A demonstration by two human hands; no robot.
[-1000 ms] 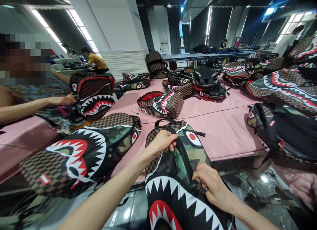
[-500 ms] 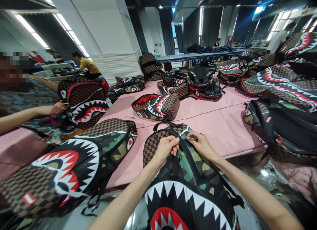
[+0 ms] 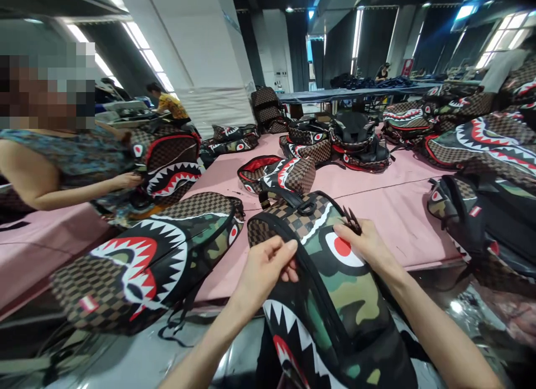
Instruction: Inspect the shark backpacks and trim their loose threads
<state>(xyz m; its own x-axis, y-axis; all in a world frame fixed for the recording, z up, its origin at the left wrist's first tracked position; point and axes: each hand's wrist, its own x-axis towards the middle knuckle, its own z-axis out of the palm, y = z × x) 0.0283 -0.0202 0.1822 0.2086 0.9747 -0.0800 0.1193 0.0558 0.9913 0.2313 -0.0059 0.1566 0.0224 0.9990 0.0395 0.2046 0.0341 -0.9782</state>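
Note:
A camouflage and brown-checkered backpack [image 3: 352, 299] with a shark mouth and a red-and-white eye lies in front of me, its side panel turned up. My left hand [image 3: 272, 260] is closed in a pinch at the black zipper edge; whatever is between its fingertips is too small to name. Beside the eye, my right hand [image 3: 364, 241] grips a small dark pointed tool, perhaps thread snips, whose tips point up and away. The backpack's black top handle [image 3: 288, 196] stands beyond both hands.
Another shark backpack [image 3: 167, 255] lies to the left on the pink table [image 3: 377, 199]. More bags are piled at the back and right, including a black-backed one [image 3: 494, 210]. A person [image 3: 84, 166] at the left handles a backpack [image 3: 171, 160].
The backpack has turned, bringing its side eye and checkered top into view. My right hand has shifted right, and its dark tool now shows. The view has swung slightly left.

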